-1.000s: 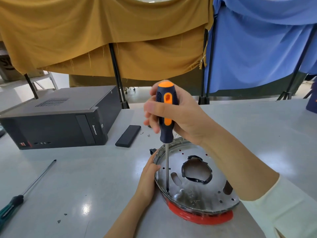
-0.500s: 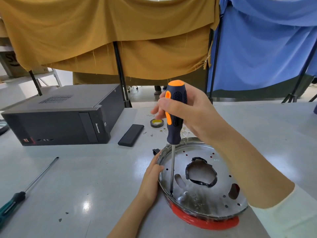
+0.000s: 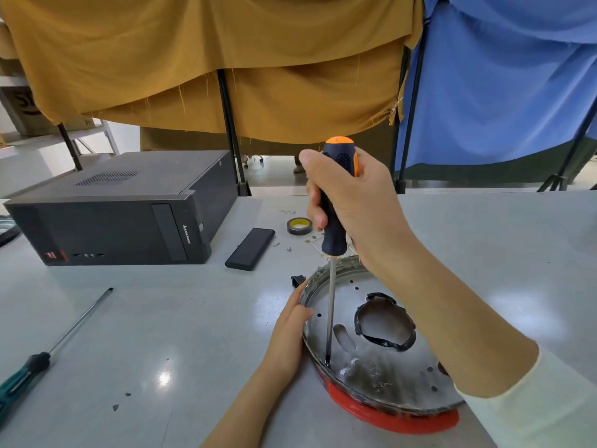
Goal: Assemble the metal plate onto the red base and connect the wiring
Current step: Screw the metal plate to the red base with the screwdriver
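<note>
The right hand (image 3: 355, 208) is wrapped round the black-and-orange handle of the screwdriver (image 3: 334, 218), a closed grip with fingers curled fully about it. The shaft runs almost straight down from that grip, and its tip sits at the near-left edge of the metal plate (image 3: 381, 360), close against the raised rim. Whether a screw is under the tip I cannot tell; it is too small to make out.

The left hand (image 3: 290, 331) lies below and to the left of the grip, fingers fairly straight and pressed against the plate's outer rim, steadying it rather than clutching it. The plate rests on the red base (image 3: 397, 418), which shows only as a crescent at the near side, well beneath the grip.

Compared with a second ago the handle has turned in the fingers: the orange stripe that faced me then is now round at the right side, while the tip has kept to the same spot. That reads to me as a fastening turn in progress, the plate being screwed down to the base. No wiring connection is visible, so that part seems not yet begun.

Beyond the grip on the table (image 3: 161, 318) lie a roll of tape (image 3: 298, 226) and a flat black case (image 3: 250, 248); far to its left, a second screwdriver (image 3: 48, 354).
</note>
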